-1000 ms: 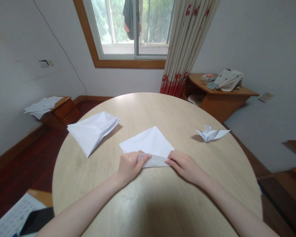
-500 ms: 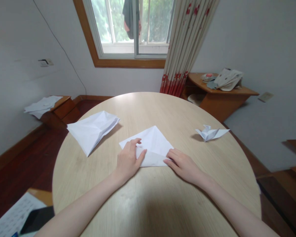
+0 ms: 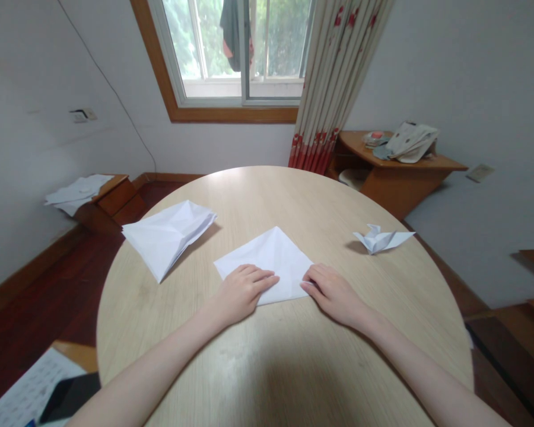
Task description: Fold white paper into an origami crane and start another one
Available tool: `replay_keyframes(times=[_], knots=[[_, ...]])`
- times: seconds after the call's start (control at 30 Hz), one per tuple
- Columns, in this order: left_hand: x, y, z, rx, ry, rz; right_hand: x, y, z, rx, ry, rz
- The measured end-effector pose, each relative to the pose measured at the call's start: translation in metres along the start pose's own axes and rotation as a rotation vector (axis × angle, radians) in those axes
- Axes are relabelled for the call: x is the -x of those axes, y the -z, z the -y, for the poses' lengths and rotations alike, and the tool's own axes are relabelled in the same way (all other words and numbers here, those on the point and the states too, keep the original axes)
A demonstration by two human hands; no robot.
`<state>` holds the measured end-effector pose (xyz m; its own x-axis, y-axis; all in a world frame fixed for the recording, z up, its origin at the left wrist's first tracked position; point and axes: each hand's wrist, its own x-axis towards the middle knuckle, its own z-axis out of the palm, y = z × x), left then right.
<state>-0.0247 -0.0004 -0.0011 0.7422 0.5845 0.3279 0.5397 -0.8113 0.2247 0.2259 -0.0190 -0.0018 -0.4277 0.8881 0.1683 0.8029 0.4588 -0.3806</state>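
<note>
A folded sheet of white paper (image 3: 273, 252) lies on the round table in front of me, one corner pointing away and a straight folded edge towards me. My left hand (image 3: 245, 292) rests flat across its near left part, fingers stretched to the right and hiding some of the fold. At the right corner, my right hand (image 3: 331, 292) is closed, with thumb and fingers pinching the paper's edge. Farther left sits a stack of folded white paper (image 3: 171, 232), creased and slightly raised. A white origami bird (image 3: 376, 239) stands to the right.
The pale round table (image 3: 267, 190) fills the middle. A dark phone (image 3: 71, 396) and a printed sheet (image 3: 26, 388) lie at the lower left, beyond the table's edge. A wooden corner desk (image 3: 396, 178) with a cloth bag (image 3: 412, 142) stands behind at the right.
My left hand has flattened and slid its fingers to the right along the near fold. My right hand stays at the right corner, its position almost the same.
</note>
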Motion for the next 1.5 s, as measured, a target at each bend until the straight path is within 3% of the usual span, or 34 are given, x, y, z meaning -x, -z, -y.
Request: replay_keyframes(times=[0.23,0.47,0.67,0.87,1.1,1.27,1.5], knots=[[-0.002,0.014,-0.013,-0.022,-0.041,0.110,0.001,-0.002,-0.004,0.028,0.010,-0.005],[0.000,0.020,-0.026,-0.041,-0.121,0.131,0.003,-0.002,-0.001,0.001,0.035,0.009],[0.001,0.017,-0.030,0.196,-0.162,0.117,0.002,0.003,0.007,-0.069,0.113,0.110],[-0.001,0.013,-0.040,0.467,-0.025,0.110,0.003,0.001,0.013,-0.144,0.212,0.181],[-0.003,-0.007,-0.048,0.367,0.278,0.089,0.003,-0.002,0.021,-0.209,0.210,0.185],[-0.004,-0.011,-0.050,0.286,0.305,0.061,0.003,-0.003,0.021,-0.248,0.174,0.147],[-0.006,-0.011,-0.050,0.332,0.365,0.090,0.004,-0.003,0.022,-0.250,0.169,0.119]])
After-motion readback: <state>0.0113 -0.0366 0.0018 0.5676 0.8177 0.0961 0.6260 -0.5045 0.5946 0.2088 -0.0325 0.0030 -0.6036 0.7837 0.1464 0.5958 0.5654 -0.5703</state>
